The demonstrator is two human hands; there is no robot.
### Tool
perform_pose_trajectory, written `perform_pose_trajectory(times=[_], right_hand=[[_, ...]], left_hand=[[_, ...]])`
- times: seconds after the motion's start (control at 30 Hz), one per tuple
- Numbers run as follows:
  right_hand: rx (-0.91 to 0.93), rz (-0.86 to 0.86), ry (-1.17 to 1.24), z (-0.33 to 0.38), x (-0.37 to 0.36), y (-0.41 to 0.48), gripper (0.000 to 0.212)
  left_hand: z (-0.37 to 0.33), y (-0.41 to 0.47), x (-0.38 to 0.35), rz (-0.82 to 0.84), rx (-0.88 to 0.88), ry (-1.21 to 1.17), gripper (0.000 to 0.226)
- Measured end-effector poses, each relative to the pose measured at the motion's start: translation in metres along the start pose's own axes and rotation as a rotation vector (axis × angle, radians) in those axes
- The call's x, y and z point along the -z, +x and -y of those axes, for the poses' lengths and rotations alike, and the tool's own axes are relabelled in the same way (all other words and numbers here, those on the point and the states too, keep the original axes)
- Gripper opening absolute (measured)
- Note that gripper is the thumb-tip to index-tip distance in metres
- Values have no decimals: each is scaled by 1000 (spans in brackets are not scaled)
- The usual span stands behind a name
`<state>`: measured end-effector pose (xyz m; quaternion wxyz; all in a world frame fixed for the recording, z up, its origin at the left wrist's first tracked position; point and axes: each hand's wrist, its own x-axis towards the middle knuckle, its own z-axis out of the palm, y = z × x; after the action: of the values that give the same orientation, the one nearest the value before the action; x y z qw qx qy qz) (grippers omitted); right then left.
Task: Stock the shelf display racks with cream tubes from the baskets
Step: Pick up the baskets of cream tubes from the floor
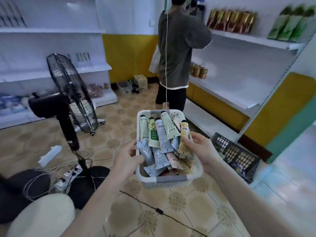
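A white plastic basket [171,179] is held in the air in front of me, above the tiled floor. It is full of several cream tubes [162,134] in green, blue, pink and yellow, lying in a loose heap. My left hand [127,156] grips the basket's left rim, thumb over the edge. My right hand [200,147] grips the right rim, with its fingers touching a yellow tube [185,134]. White shelves [239,79] run along the right wall.
A black standing fan [71,94] with cables and a power strip [68,177] is on the left. A person [177,53] stands ahead at the right shelves. A dark crate [234,154] leans at the shelf base. More white shelving [51,48] lines the left wall.
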<state>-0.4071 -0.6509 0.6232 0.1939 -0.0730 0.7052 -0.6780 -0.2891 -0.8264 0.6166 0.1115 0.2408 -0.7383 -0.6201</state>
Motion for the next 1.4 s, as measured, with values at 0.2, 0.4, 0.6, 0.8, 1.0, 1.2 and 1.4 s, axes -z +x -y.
perform_pose_trajectory(times=[0.2,0.4,0.6,0.8,1.0,1.2,1.4], right_hand=[[-5,131,-35,14,-33,68,15],[13,214,-61,31,-70,161,12],[11,251,-57,52,-104,252,13],[-23,261,-68,67,-132,326,22],[-76,320,-80,70,-157,403,25],[-97,434,-116,71,-175,505,28],[-140,513,-169,93,-198,621,35]], left_hand=[[-2,45,22,-108,15,-38,55],[-5,126,39,-202,-11,-81,54],[-23,212,58,-223,3,-115,48],[-31,283,73,-252,42,-111,53],[-26,349,78,-335,82,-146,53],[-19,435,69,-441,157,-196,56],[-40,538,67,-512,206,-204,47]])
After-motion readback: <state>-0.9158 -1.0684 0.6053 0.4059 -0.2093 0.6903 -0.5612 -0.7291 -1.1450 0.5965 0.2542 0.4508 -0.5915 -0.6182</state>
